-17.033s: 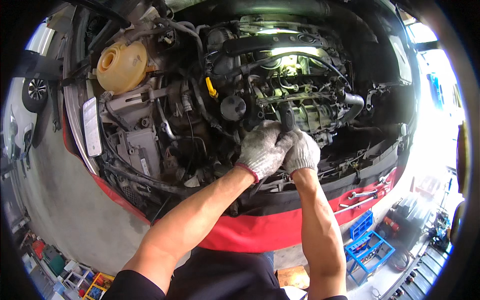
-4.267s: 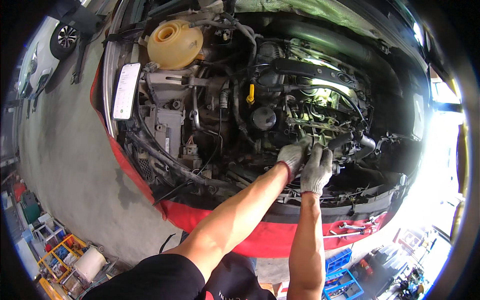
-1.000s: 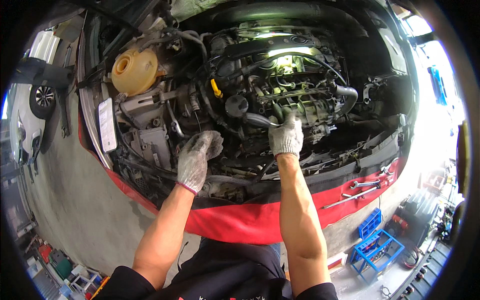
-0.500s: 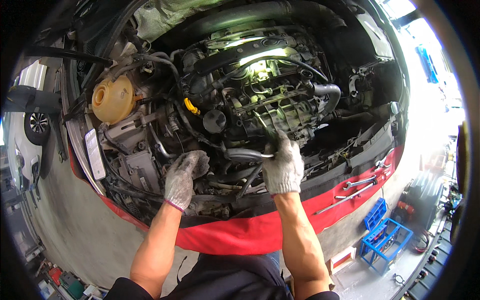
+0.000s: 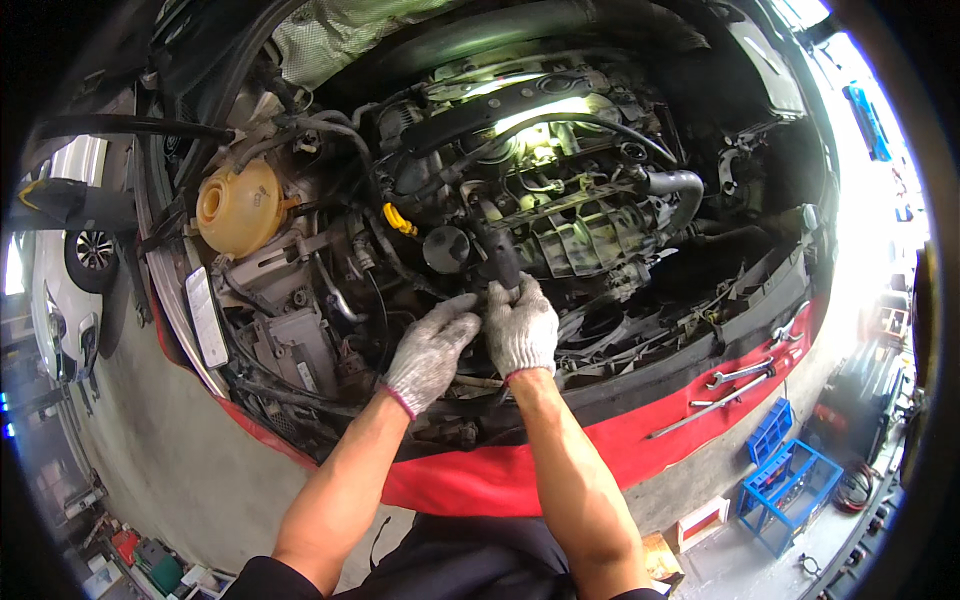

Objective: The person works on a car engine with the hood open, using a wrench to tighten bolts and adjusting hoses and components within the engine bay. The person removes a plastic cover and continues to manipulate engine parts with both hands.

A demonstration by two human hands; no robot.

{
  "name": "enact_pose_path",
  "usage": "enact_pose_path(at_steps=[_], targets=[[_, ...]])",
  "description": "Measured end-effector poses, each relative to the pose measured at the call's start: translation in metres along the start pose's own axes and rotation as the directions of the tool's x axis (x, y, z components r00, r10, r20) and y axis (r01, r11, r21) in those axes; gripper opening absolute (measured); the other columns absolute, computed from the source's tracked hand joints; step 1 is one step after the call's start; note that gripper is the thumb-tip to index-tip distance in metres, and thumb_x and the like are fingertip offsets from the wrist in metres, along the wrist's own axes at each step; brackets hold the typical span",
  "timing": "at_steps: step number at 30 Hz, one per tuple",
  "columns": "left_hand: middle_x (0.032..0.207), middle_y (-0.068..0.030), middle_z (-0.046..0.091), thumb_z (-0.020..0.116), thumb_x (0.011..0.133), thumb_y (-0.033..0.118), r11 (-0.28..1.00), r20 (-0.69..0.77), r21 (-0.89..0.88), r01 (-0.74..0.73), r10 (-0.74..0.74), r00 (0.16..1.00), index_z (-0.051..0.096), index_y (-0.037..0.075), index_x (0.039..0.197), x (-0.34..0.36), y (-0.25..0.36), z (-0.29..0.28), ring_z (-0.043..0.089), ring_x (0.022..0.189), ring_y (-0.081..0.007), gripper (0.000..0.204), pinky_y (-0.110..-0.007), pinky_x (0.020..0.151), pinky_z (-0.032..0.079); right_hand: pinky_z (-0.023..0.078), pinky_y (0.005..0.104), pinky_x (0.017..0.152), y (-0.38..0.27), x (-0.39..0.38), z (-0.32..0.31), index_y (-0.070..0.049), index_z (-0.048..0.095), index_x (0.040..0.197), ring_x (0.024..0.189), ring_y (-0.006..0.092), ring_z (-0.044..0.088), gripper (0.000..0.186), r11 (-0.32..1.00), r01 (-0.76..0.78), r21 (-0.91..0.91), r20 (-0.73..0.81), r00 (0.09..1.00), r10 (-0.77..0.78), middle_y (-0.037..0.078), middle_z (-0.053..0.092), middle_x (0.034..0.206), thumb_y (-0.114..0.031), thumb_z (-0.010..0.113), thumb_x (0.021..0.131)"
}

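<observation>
My right hand [image 5: 522, 325], in a pale knitted work glove, is closed round a thick black hose [image 5: 500, 262]. The hose's upper part stands out beyond the fingers toward the engine [image 5: 580, 235]; its lower part is hidden. Close beside it my gloved left hand [image 5: 435, 350] has its thumb and fingers drawn together, pointing toward the right hand. What lies between those fingers is hidden. A round black cap [image 5: 446, 249] and a yellow dipstick handle [image 5: 399, 220] are just beyond the hands.
An amber coolant tank [image 5: 240, 210] sits at the left, with a phone [image 5: 206, 317] on the bay's edge. A red fender cover [image 5: 600, 455] drapes the car's front, with wrenches [image 5: 740, 374] at its right. Blue crates [image 5: 790, 490] stand on the floor.
My right hand has moved left, and the hose in it has swung from lying sideways to pointing toward the engine. My left hand has moved right, up beside it. The view has shifted slightly.
</observation>
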State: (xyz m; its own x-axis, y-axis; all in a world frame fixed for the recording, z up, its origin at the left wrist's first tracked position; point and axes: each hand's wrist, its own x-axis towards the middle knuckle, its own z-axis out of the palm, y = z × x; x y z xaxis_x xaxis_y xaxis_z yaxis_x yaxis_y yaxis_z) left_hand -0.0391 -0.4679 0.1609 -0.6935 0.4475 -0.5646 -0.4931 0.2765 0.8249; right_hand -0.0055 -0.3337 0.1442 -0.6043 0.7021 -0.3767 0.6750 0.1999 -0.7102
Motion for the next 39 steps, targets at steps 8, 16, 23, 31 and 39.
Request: enact_pose_path(at_steps=[8,16,23,31,39], targets=[[0.132,-0.0167,0.068,0.061,0.103,0.024,0.995,-0.032,-0.039,-0.086,0.085,0.996,0.059,-0.001,0.139,0.014,-0.018,0.003,0.063,0.121,-0.021,0.044,-0.033,0.106,0.046,0.056,0.0463,0.078,0.005,0.011,0.02,-0.002,0.069,0.112,0.09,0.0403,0.072,0.035,0.984,-0.056,0.167,0.007,0.998,0.056,0.021,0.074,0.091,-0.033,0.067,0.095],[0.128,-0.0123,0.068,0.059,0.104,0.02,0.983,-0.062,-0.183,-0.006,-0.006,0.998,0.061,-0.001,0.138,0.013,-0.013,0.002,0.06,0.115,-0.0152,0.039,-0.03,0.104,0.046,0.056,0.0453,0.078,-0.004,0.014,0.028,-0.005,0.07,0.115,0.089,0.0398,0.072,0.035,0.99,-0.075,0.12,0.014,0.997,0.074,0.02,0.074,0.091,-0.034,0.067,0.095],[0.13,-0.0074,0.066,0.059,0.105,0.014,0.971,-0.05,-0.234,-0.049,0.039,0.998,0.06,-0.004,0.138,0.016,-0.019,0.0,0.059,0.118,-0.0125,0.038,-0.028,0.106,0.044,0.056,0.0445,0.08,0.001,0.013,0.037,-0.004,0.069,0.118,0.09,0.0389,0.073,0.036,0.99,-0.102,0.101,-0.012,0.995,0.103,0.019,0.075,0.093,-0.032,0.068,0.095],[0.125,-0.0095,0.069,0.063,0.104,0.022,0.962,-0.05,-0.267,-0.053,0.041,0.998,0.063,-0.001,0.132,0.017,-0.027,0.0,0.062,0.115,-0.015,0.037,-0.031,0.103,0.047,0.056,0.0461,0.086,0.011,0.003,0.054,-0.005,0.062,0.132,0.101,0.0405,0.07,0.043,0.992,0.023,0.122,-0.075,0.997,-0.014,0.024,0.07,0.111,-0.023,0.07,0.094],[0.145,-0.0136,0.057,0.071,0.1,0.022,0.737,-0.278,-0.338,-0.585,0.516,0.81,0.048,-0.002,0.145,0.021,0.01,-0.013,0.056,0.132,-0.022,0.057,-0.034,0.113,0.046,0.058,0.0538,0.076,0.004,-0.002,0.04,-0.016,0.052,0.133,0.091,0.0447,0.07,0.033,0.888,0.284,-0.363,0.073,0.958,-0.277,0.023,0.064,0.105,-0.026,0.056,0.102]])
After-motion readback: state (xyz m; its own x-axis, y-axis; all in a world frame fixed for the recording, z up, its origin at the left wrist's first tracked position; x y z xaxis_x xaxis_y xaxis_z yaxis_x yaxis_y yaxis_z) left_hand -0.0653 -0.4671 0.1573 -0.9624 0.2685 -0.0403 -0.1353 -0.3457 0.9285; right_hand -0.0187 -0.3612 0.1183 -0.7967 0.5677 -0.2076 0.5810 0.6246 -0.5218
